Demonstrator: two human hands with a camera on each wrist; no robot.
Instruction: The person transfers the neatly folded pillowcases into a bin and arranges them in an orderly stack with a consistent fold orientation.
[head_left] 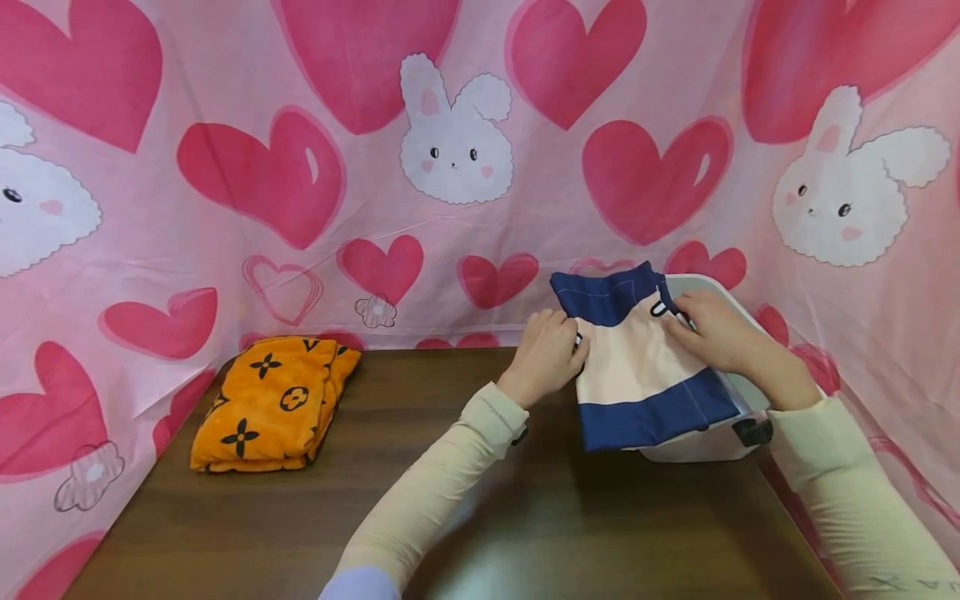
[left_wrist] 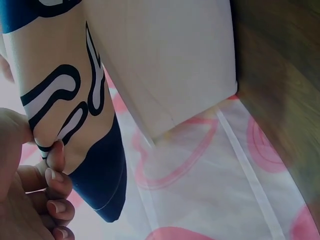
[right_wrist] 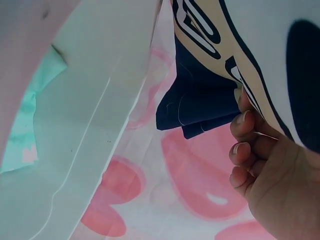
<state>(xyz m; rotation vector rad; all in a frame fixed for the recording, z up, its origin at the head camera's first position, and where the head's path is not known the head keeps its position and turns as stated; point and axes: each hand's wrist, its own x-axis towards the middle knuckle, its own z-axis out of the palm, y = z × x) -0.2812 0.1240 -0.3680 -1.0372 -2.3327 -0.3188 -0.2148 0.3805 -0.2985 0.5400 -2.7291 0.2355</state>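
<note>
A folded orange plush cloth [head_left: 273,404] lies on the left of the tabletop [head_left: 375,392]. Further right, the left grip [head_left: 543,354] pinches the left edge of a navy-and-cream printed cloth [head_left: 637,358], held up partly in front of a white bin [head_left: 705,450]. It looks thin, light and limp, hardly fragile; opposite side edges should make the best hold against sagging. The right grip [head_left: 716,329] pinches its upper right edge.

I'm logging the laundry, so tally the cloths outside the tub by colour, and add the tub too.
Orange: 1, folded cloth
Blue and cream: 1, held cloth, between left hand and right hand
White: 1, tub
Total: 3
</note>
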